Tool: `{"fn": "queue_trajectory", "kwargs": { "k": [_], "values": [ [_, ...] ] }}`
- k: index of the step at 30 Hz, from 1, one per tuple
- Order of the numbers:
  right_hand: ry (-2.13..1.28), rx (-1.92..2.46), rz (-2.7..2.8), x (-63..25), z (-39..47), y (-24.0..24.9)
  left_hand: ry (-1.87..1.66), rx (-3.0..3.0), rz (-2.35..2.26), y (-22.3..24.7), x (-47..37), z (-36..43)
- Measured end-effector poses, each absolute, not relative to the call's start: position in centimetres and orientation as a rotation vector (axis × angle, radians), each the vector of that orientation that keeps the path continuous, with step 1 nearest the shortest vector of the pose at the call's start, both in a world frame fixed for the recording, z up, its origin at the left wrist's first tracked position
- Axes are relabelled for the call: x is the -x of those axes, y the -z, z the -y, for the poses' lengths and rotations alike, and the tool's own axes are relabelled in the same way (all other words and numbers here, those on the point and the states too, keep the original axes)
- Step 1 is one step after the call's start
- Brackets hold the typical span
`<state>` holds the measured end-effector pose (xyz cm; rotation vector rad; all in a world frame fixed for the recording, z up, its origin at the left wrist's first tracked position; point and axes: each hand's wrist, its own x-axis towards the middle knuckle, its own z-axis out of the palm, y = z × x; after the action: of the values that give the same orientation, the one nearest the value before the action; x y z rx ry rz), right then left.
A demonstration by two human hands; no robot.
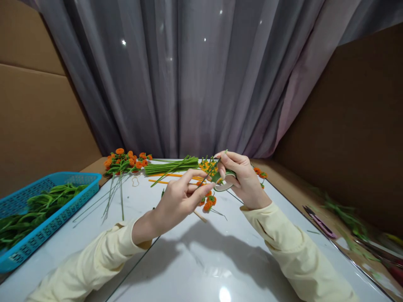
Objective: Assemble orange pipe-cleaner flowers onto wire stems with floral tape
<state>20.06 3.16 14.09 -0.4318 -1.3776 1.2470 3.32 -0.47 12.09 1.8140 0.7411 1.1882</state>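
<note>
Flower stem (210,171) — thin, green, slanted — is seen held between both hands above the middle of the glossy white table (195,268); small orange blossoms (208,204) hang just under the hands.

Far left: a blue basket (19,251) is set at the table edge, filled with green leaves (28,212). Beside it, further back, a bunch of orange flowers (126,160) on long thin stems is laid flat, the stems fanned toward the near side. Next to that, a bundle of green sticks (171,165) is laid crosswise, with a few orange sticks (163,181) just in front.

Centre: the left hand (179,199) is closed in a pinch on the lower part of the stem, thumb and forefinger pressed together. The right hand (242,178) is curled around a roll of green tape (225,184), with its fingertips pinched on the upper part of the same stem. Both sleeves are pale yellow.

Right: a few more orange blossoms (260,173) lie behind the right hand. Further right, on the brown surface beyond the white top, a pair of scissors (319,222) is noted — detail blurred — with green scraps (344,214) scattered nearby.
</note>
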Motion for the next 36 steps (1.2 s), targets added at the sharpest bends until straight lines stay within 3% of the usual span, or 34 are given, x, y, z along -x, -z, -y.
{"fn": "queue_trajectory", "kwargs": {
  "k": [3,13,25,36],
  "values": [
    [-1.244,0.464,1.388,-19.9,-3.3,-13.9,-1.281,-1.911,-0.802,-11.7,-3.5,0.5],
    [-1.324,0.317,1.388,-19.6,-3.4,-13.3,-0.84,-1.492,-0.344,-12.7,-2.6,0.3],
    [-1.25,0.357,1.423,-19.7,-2.7,-13.8,-0.759,-1.332,-0.292,-12.6,-2.8,-0.4],
    [-1.143,0.498,1.304,-19.9,-2.9,-14.3,-1.552,-2.473,-0.876,-11.8,-2.6,0.8]
  ]
}}
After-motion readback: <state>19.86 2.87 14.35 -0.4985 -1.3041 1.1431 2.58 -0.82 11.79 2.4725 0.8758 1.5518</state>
